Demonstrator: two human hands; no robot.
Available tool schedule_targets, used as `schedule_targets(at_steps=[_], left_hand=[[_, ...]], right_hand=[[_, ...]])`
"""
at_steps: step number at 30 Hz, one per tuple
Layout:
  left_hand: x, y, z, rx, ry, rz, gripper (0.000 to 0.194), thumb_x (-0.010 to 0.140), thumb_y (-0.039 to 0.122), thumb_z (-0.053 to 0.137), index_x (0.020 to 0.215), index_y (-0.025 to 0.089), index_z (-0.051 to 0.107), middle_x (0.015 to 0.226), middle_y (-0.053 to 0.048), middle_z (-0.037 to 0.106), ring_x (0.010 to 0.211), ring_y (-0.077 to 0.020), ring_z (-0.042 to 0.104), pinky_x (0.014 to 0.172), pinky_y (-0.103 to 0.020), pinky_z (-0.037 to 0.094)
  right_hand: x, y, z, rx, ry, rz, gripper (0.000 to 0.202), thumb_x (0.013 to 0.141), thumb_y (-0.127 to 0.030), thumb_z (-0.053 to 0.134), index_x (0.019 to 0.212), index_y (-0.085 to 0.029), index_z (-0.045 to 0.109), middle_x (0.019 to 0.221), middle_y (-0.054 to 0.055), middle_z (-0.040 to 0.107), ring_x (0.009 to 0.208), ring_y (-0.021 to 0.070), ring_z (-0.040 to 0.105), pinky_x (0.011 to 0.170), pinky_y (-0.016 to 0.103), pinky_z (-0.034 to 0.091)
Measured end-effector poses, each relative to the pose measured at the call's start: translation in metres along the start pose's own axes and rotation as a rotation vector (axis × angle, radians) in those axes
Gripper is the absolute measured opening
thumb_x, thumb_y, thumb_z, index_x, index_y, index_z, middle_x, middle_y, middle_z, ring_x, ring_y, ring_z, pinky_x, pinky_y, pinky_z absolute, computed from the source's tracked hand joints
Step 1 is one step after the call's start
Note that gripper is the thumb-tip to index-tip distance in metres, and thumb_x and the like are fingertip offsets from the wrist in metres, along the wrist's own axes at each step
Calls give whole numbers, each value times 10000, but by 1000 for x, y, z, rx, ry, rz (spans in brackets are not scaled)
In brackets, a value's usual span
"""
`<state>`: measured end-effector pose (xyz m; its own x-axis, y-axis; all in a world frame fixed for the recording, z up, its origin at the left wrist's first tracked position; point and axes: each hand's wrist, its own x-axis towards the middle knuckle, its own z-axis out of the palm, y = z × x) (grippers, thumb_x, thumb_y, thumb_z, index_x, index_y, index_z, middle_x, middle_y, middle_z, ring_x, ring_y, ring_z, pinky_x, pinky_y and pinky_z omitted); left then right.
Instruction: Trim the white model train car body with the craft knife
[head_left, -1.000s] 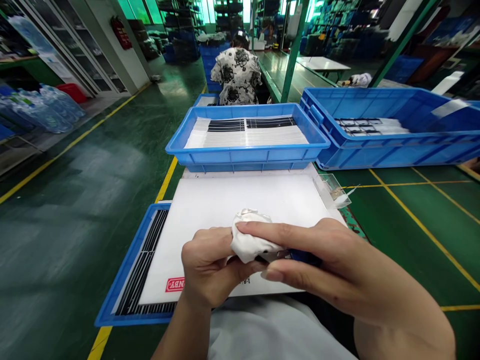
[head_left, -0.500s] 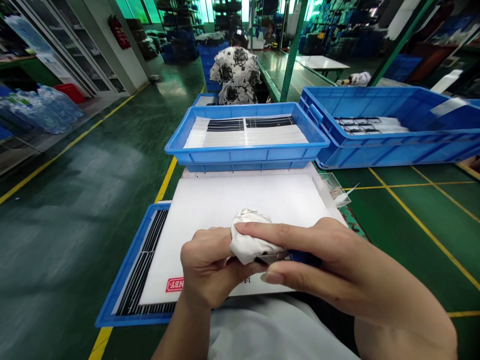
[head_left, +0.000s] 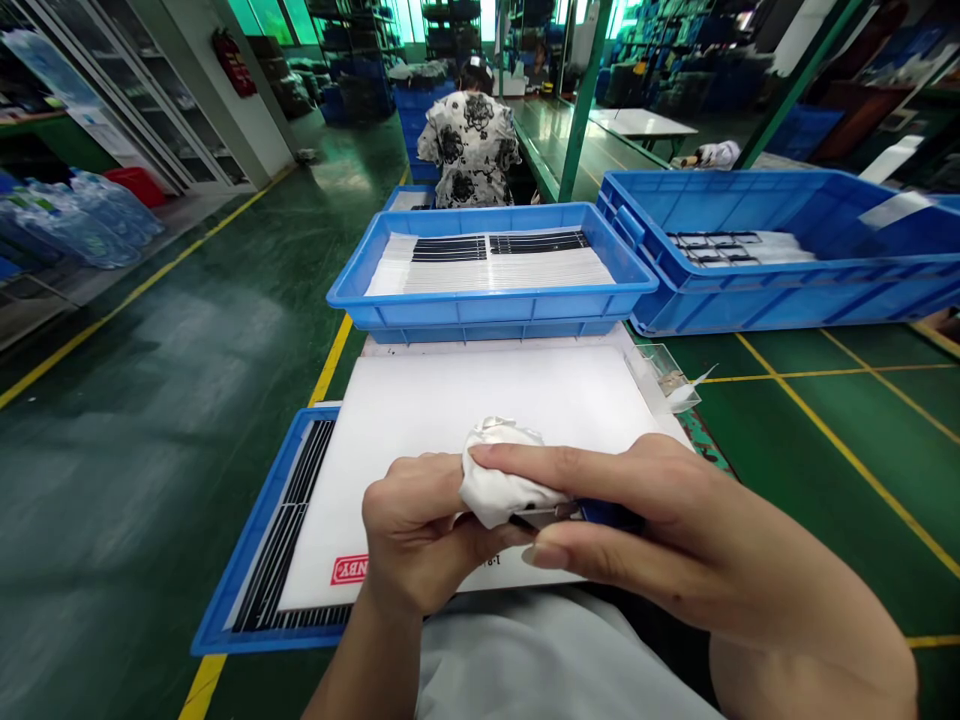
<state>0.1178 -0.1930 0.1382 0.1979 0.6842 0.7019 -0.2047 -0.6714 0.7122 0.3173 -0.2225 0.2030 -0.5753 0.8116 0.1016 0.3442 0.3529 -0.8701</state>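
My left hand (head_left: 412, 535) grips a crumpled white cloth (head_left: 495, 480) and presses it against a small blue-handled tool (head_left: 585, 513) with a metal end. My right hand (head_left: 675, 540) is closed around that tool, index finger stretched over the cloth. Most of the tool is hidden under my fingers. Both hands hover above a white board (head_left: 465, 410) that lies on a blue tray (head_left: 247, 540) holding black slotted strips (head_left: 281, 535).
A blue tray (head_left: 487, 305) with white and black strips stands beyond the board. A larger blue bin (head_left: 787, 290) is at the right. A small clear box (head_left: 667, 378) sits by the board's right edge. A person in a patterned shirt (head_left: 469, 145) sits further back, facing away.
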Motion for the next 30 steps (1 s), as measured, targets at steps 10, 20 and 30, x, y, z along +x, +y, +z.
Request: schedule_targets(at_steps=[10, 20, 30], left_hand=[[0, -1, -1, 1, -10, 16, 209, 873, 309, 783, 749, 160, 705, 547, 22, 587, 439, -80, 482, 405, -205, 391], [-3, -1, -1, -1, -1, 2, 218, 870, 317, 785, 747, 156, 704, 556, 10, 594, 456, -92, 503, 436, -213, 413], [-2, 1, -2, 23, 8, 3, 251, 875, 311, 784, 718, 154, 668, 545, 26, 560, 457, -72, 468, 431, -200, 380]], right_hand=[[-1, 1, 1, 32, -3, -2, 409, 1041, -378, 635, 1445, -322, 602, 587, -90, 404, 490, 88, 296, 461, 183, 247], [1, -1, 2, 10, -6, 10, 406, 1046, -373, 625, 1449, -323, 604, 587, -77, 360, 485, 91, 281, 446, 194, 235], [1, -3, 5, -8, 1, 16, 389, 1062, -361, 593, 1449, -321, 604, 614, -74, 372, 502, 92, 306, 466, 186, 257]])
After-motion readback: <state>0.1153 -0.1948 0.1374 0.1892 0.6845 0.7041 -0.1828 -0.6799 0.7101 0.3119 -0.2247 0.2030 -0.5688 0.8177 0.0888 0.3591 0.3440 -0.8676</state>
